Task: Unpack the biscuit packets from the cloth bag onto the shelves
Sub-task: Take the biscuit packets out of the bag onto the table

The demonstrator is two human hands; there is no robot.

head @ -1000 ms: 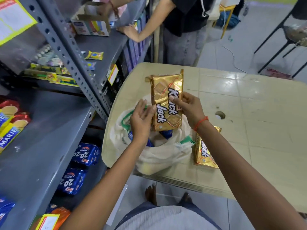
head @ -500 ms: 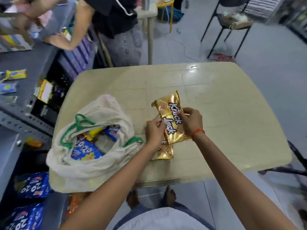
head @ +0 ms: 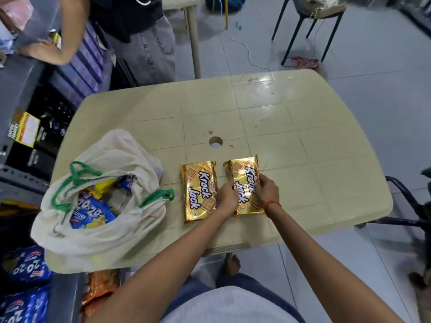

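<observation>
The beige, grid-patterned plastic worktop [head: 291, 127] is carrying everything in play. At its left edge the cream cloth bag with green handles [head: 112, 220] is slumping open and partly overhanging the rim, with a blue 20-20 butter biscuit packet [head: 92, 216] showing inside. A gold foil Krack Jack packet [head: 200, 191] is lying flat just right of the bag. Just beside it, a second gold Krack Jack packet [head: 246, 186] is resting on the worktop between both hands: the left hand [head: 227, 197] is pressing its fingers along the packet's left edge, and the right hand [head: 265, 191] is gripping the right edge, so both are pinching this one packet.

The sagging bag is looking likely to slide off the rim if nudged, spilling its packets onto the floor. Squeezing the foil hard could be cracking the biscuits inside.

Half a second ago the held packet was being lifted, tilted above the other one; now it is lying flat alongside it, and the view has swung to centre the worktop.
</observation>
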